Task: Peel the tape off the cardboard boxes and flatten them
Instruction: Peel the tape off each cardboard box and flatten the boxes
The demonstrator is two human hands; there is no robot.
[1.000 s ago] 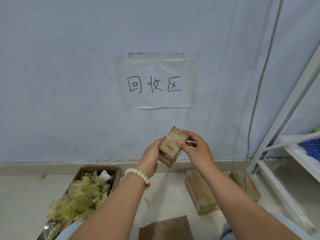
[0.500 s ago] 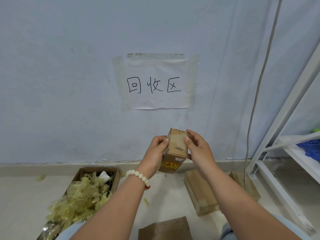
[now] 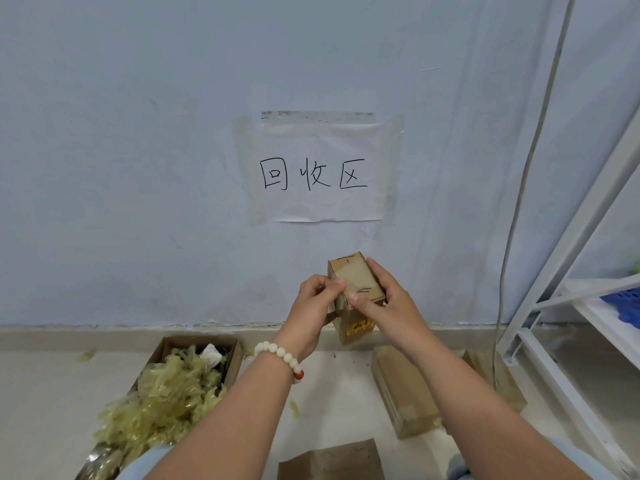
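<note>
I hold a small cardboard box (image 3: 354, 278) upright in front of the wall, with a red-and-yellow sticker low on its front face. My left hand (image 3: 313, 306), with a white bead bracelet on the wrist, grips its left edge, thumb pressed on the corner. My right hand (image 3: 388, 306) wraps the right side, thumb on the front face. Clear tape shines on the box's top face. Two more taped cardboard boxes (image 3: 403, 393) (image 3: 498, 379) lie on the floor below my right arm.
An open carton (image 3: 232, 348) at lower left overflows with crumpled yellowish tape. A flat cardboard piece (image 3: 329, 460) lies near my knees. A white metal shelf (image 3: 588, 306) stands at the right, a cable hanging beside it. A paper sign (image 3: 322, 174) is taped to the wall.
Both hands have turned the box from tilted to more upright and shifted it slightly right; the sticker face now shows and my right thumb has slid down the front.
</note>
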